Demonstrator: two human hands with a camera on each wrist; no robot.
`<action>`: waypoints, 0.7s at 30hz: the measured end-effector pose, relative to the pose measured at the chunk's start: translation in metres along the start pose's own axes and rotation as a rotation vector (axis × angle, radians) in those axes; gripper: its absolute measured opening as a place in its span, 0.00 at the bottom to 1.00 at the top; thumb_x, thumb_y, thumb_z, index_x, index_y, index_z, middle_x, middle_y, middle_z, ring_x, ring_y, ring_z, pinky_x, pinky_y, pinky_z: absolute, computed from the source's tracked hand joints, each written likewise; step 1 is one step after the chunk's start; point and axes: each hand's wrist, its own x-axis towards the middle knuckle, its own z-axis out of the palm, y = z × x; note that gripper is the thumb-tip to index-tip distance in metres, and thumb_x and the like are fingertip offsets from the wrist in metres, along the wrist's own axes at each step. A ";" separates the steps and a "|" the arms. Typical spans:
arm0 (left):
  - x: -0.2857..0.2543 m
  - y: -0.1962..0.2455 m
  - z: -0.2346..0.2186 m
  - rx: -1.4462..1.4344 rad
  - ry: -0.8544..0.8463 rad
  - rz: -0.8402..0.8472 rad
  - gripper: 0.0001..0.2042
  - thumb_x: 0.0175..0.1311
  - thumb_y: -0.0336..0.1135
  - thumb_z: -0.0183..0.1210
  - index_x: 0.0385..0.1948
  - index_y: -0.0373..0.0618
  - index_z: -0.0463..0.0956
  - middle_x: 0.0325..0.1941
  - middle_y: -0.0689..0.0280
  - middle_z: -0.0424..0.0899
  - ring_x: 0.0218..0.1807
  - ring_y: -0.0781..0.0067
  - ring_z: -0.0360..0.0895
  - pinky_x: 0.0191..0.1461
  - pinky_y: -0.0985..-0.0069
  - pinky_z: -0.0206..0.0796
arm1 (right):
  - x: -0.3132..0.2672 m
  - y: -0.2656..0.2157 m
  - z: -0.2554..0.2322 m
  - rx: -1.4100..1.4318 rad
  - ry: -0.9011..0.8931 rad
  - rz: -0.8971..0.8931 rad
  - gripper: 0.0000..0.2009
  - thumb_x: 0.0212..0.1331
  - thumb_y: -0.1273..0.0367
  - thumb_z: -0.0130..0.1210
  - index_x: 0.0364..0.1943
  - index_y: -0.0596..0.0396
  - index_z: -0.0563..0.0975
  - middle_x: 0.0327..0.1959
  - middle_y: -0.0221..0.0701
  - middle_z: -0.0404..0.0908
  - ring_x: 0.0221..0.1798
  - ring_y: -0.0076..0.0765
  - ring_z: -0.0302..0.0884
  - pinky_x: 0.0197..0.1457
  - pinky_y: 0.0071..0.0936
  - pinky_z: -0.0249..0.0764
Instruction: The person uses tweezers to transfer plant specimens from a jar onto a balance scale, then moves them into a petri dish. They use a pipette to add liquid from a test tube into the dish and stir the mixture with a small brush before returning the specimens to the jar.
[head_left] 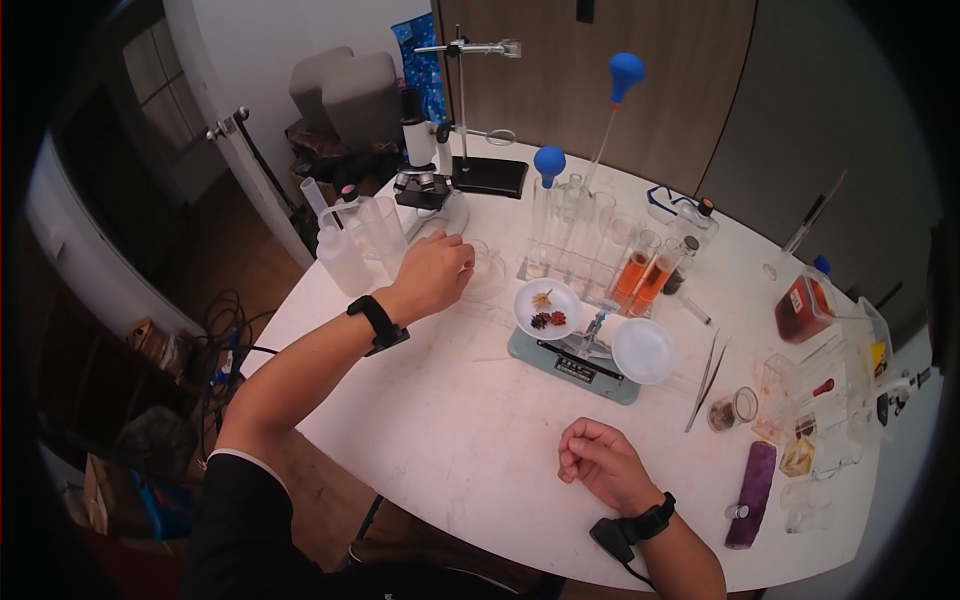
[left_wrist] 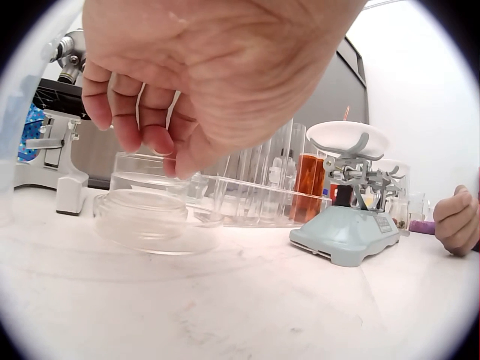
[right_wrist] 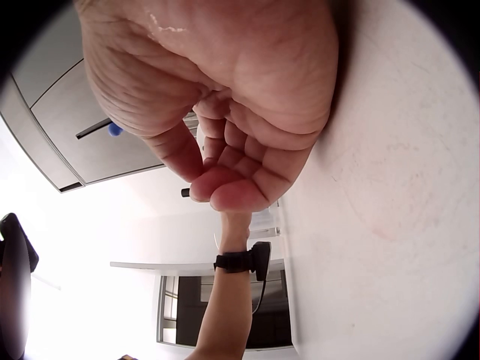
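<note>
My left hand (head_left: 433, 272) reaches over the clear glass dishes (head_left: 485, 268) left of the test tube rack. In the left wrist view its thumb and fingertips come together right at the rim of the upper glass dish (left_wrist: 139, 171); I cannot tell if they pinch it. Beside them stands a green balance scale (head_left: 575, 370). Its left pan (head_left: 527, 322) bears small yellow, dark and red heaps, while its right pan (head_left: 643, 352) is bare. My right hand (head_left: 607, 466) rests on the table in front of the scale, fingers loosely curled, holding nothing.
A microscope (head_left: 430, 195) and plastic bottle (head_left: 342, 262) stand left of the dishes. Behind the scale are test tubes with orange liquid (head_left: 652, 282) and blue-bulbed pipettes. Tweezers (head_left: 706, 380), a small jar (head_left: 722, 415) and a purple strip (head_left: 752, 495) lie to the right.
</note>
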 end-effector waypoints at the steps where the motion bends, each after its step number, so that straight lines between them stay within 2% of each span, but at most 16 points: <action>1: 0.000 0.000 0.000 0.005 -0.006 -0.003 0.02 0.54 0.27 0.62 0.26 0.43 0.77 0.29 0.64 0.79 0.39 0.60 0.74 0.42 0.67 0.69 | 0.000 0.000 0.000 0.000 0.000 0.001 0.06 0.69 0.71 0.50 0.39 0.60 0.75 0.29 0.28 0.75 0.30 0.22 0.71 0.39 0.23 0.71; 4: -0.002 -0.001 -0.002 0.006 -0.026 0.009 0.05 0.54 0.29 0.64 0.29 0.43 0.77 0.33 0.62 0.79 0.41 0.59 0.74 0.43 0.65 0.69 | 0.000 0.000 0.000 -0.002 0.000 0.004 0.06 0.69 0.71 0.50 0.39 0.60 0.75 0.29 0.28 0.74 0.30 0.22 0.71 0.39 0.23 0.71; 7: -0.001 0.005 -0.009 0.020 -0.029 -0.055 0.12 0.52 0.34 0.66 0.36 0.43 0.76 0.40 0.58 0.78 0.45 0.57 0.74 0.47 0.64 0.69 | 0.000 0.000 -0.001 -0.006 -0.006 0.005 0.06 0.69 0.71 0.50 0.39 0.60 0.75 0.29 0.28 0.74 0.30 0.22 0.71 0.39 0.23 0.71; 10: 0.001 0.003 -0.006 0.013 0.066 -0.071 0.20 0.51 0.39 0.67 0.43 0.42 0.74 0.46 0.55 0.76 0.50 0.53 0.73 0.51 0.62 0.68 | 0.000 0.000 -0.001 -0.007 -0.011 0.004 0.06 0.69 0.71 0.50 0.39 0.60 0.75 0.30 0.28 0.74 0.30 0.23 0.72 0.39 0.23 0.72; 16: 0.005 -0.006 0.004 0.038 0.011 -0.115 0.27 0.52 0.46 0.65 0.51 0.38 0.73 0.48 0.54 0.75 0.53 0.52 0.73 0.56 0.61 0.67 | 0.000 0.001 -0.002 -0.011 -0.003 0.003 0.06 0.69 0.71 0.49 0.39 0.60 0.75 0.30 0.28 0.74 0.30 0.22 0.72 0.39 0.22 0.72; 21: 0.007 -0.009 0.009 -0.031 -0.089 -0.193 0.29 0.53 0.46 0.65 0.53 0.37 0.71 0.50 0.52 0.77 0.54 0.51 0.74 0.57 0.62 0.68 | 0.000 0.000 -0.001 -0.012 -0.004 0.003 0.06 0.69 0.71 0.50 0.39 0.60 0.75 0.30 0.28 0.74 0.30 0.22 0.72 0.39 0.22 0.72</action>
